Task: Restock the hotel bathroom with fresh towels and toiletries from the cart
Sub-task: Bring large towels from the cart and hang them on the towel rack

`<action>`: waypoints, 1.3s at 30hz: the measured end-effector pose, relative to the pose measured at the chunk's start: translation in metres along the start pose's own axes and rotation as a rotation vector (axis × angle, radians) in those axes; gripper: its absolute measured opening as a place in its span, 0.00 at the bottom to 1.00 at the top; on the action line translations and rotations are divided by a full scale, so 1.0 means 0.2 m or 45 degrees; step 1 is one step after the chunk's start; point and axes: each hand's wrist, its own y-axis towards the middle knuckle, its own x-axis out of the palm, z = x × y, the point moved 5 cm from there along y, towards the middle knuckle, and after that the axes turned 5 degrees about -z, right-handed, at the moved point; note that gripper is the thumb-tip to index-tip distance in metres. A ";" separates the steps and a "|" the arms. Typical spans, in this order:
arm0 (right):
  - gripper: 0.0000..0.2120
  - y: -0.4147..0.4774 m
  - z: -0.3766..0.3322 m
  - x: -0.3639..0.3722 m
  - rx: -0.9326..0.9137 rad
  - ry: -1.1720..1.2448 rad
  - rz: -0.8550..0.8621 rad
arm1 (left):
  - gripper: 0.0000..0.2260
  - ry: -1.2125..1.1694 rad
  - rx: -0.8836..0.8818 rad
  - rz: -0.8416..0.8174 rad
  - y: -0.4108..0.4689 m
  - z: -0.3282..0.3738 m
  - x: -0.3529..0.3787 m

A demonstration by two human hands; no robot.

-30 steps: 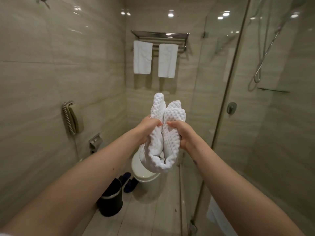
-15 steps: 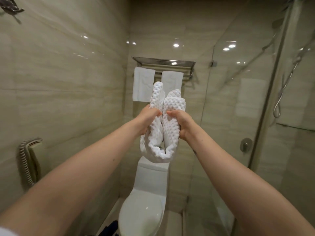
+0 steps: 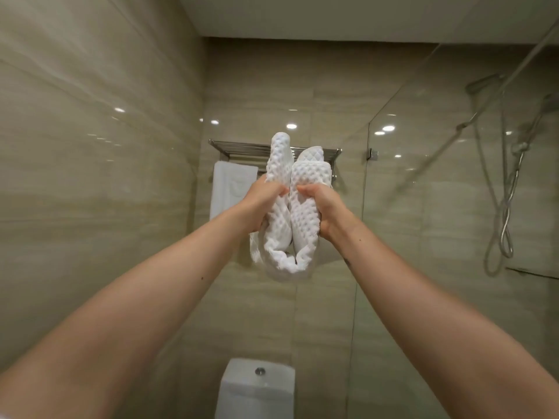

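Above, my left hand [image 3: 266,204] and right hand [image 3: 323,214], close together, each clamped one half of a doubled waffle-weave towel [image 3: 305,182], just short of the towel rack [image 3: 242,146] beyond them. It seemed light, soft and floppy, so it was best gripped mid-length.

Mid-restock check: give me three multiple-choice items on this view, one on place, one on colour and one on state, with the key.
1. Where is the metal rack?
A. above the toilet
B. inside the shower
C. on the floor

2. What colour is the waffle towel being held up?
A. blue
B. white
C. grey

3. How is the waffle towel held?
A. draped over one arm
B. lying on the toilet
C. gripped by the left hand and right hand

Key: 1 A, the rack sits high, straight over the toilet. 2 B, it is white all over. 3 C, the fingers of both hands curl round it.
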 end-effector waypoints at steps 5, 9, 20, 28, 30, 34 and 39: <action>0.09 0.37 -0.05 0.04 -0.139 0.030 -0.028 | 0.19 -0.049 0.175 -0.040 0.36 0.02 -0.10; 0.13 0.63 -0.15 0.07 -0.328 0.080 0.013 | 0.19 -0.105 0.336 -0.034 0.60 0.09 -0.17; 0.14 1.10 -0.42 0.19 -0.593 0.177 -0.038 | 0.21 -0.052 0.660 -0.028 1.08 0.33 -0.34; 0.17 1.42 -0.56 0.20 -0.751 0.301 -0.141 | 0.22 0.021 0.863 0.053 1.37 0.44 -0.37; 0.17 1.51 -0.59 0.18 -0.785 0.286 -0.169 | 0.21 0.015 0.901 0.075 1.46 0.44 -0.38; 0.17 1.69 -0.65 0.15 -0.844 0.290 -0.229 | 0.21 0.061 0.983 0.088 1.65 0.46 -0.37; 0.17 1.96 -0.72 0.08 -0.896 0.304 -0.276 | 0.21 0.119 1.045 0.102 1.91 0.49 -0.35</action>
